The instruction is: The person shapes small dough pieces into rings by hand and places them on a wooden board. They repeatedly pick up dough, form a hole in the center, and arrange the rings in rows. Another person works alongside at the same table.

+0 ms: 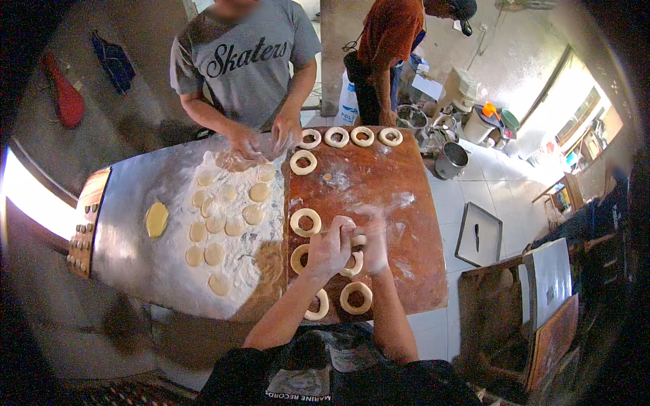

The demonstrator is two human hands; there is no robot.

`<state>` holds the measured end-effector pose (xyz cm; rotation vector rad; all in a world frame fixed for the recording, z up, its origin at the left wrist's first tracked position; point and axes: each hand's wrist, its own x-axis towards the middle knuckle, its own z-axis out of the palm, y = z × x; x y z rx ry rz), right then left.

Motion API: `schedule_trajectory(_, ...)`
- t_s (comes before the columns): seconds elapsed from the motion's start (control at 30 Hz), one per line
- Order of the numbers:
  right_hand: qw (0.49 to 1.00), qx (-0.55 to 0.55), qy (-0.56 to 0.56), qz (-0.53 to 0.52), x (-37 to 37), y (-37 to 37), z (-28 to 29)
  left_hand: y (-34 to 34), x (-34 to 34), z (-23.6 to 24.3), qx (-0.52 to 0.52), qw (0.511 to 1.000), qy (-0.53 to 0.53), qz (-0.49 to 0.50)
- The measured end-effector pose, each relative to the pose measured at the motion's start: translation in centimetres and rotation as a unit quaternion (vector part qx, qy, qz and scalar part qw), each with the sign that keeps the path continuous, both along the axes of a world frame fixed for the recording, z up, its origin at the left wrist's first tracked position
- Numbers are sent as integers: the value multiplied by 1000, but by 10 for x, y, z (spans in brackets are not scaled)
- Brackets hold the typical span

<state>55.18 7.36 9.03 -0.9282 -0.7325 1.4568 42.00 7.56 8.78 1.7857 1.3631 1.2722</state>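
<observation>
Over the brown wooden board, my left hand is closed around a small ring of dough. My right hand is beside it on the right, smeared by motion, so its fingers cannot be made out. Directly below my hands lies another dough ring, partly covered. A ring rests to the left of my left hand, and one more sits close to the near edge. Flour dusts both my hands.
Across the table a person in a grey shirt has both hands at floured dough discs on the metal top. A yellow lump lies left of the discs. More rings line the board's far edge. A tray is on the floor, right.
</observation>
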Motion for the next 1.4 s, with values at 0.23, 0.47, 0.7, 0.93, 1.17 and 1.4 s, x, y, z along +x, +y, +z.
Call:
schedule_trajectory(0.23, 997, 29, 65, 32, 17, 52, -40, 11, 4, -2, 10, 995, 97, -8)
schedule_trajectory(0.47, 984, 90, -103, 118, 28, 64, -30, 51, 5, -34, 63, 986, 154, 30)
schedule_trajectory(0.7, 783, 68, -611, 97, 37, 137, -66, 103, -1, -42, -160, 909, 347, 164)
schedule_trajectory(0.93, 699, 43, -708, 96, 21, 115, -87, 86, -15, -40, -212, 894, 391, 48)
schedule_trajectory(1.17, 679, 165, -715, 15, -46, 92, -17, 57, -63, -37, -51, 940, 319, 106)
schedule_trajectory(1.4, 629, 353, -623, 302, -258, 102, -51, 4, -241, -105, -160, 948, 127, 243)
